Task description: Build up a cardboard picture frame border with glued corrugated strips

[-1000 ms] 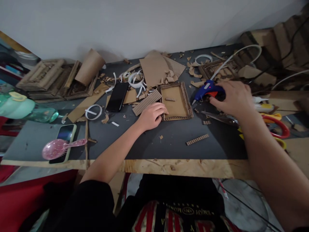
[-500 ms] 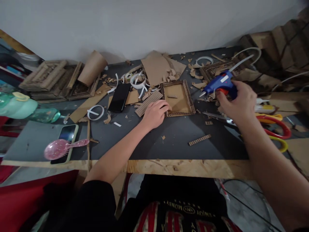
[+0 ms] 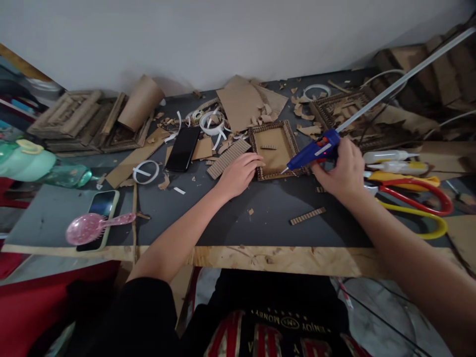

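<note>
Glue gun (image 3: pixel 311 151) is bright blue with a red trigger bit and a white label. The cardboard frame (image 3: pixel 275 149) is plain brown with a ribbed corrugated border. Tabletop (image 3: pixel 275 208) is dark grey with a pale wood edge. Scissors (image 3: pixel 420 198) have red and yellow handles. Hairbrush (image 3: pixel 89 227) is speckled pink, bottle (image 3: pixel 40 168) mint green.

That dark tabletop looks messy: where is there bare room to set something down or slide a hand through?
The widest bare stretch of the tabletop runs along the near wooden edge, between the left hand and the cardboard strip. Another lies between the phone under the pink brush and the left forearm. The back, around the cardboard frame, scraps and scissors, is crowded.
</note>
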Demonstrator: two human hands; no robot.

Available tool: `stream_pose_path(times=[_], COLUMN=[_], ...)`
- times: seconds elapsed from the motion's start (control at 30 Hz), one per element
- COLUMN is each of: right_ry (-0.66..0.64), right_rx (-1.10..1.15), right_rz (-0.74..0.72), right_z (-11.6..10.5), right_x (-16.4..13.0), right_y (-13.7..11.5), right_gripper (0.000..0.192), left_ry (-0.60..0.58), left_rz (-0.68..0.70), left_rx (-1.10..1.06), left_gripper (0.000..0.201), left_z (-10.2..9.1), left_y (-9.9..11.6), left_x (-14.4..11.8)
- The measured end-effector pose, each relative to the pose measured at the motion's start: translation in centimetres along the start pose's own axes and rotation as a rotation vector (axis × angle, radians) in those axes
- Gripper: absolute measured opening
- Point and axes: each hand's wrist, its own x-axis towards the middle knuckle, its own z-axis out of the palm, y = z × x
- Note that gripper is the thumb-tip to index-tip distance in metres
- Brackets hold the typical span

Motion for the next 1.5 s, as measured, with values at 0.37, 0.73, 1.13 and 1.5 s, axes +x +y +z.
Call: stream_pose_path(times=[0.37,0.73,1.13,1.5], right_ry=[-0.025,-0.059,-0.087,-0.096], right_rx=[-0.037,-0.068,-0.023,-0.049], right_rz=[-0.118,-0.19,-0.159,-0.148], right_z=[0.6,0.5,-0.3,-1.2], right_x=[-0.5,-0.4,-0.4,-0.1], right_y=[0.1,-0.7,-0.8,-0.7], right_gripper=[0.037,0.04,0.036,0.025], left_ry=[-0.023,-0.012,-0.014,-0.064], left_rz=[-0.029,-0.017,-0.007,-0.039], left_rx=[0.008,0.001,-0.009,-0.006], left_gripper=[0.028,0.029,0.029,0.03], left_z=[-0.2,-0.1,-0.1,-0.3], left_y=[-0.1,-0.1,-0.2,-0.1], left_x=[0.2,0.2,0.2,0.2])
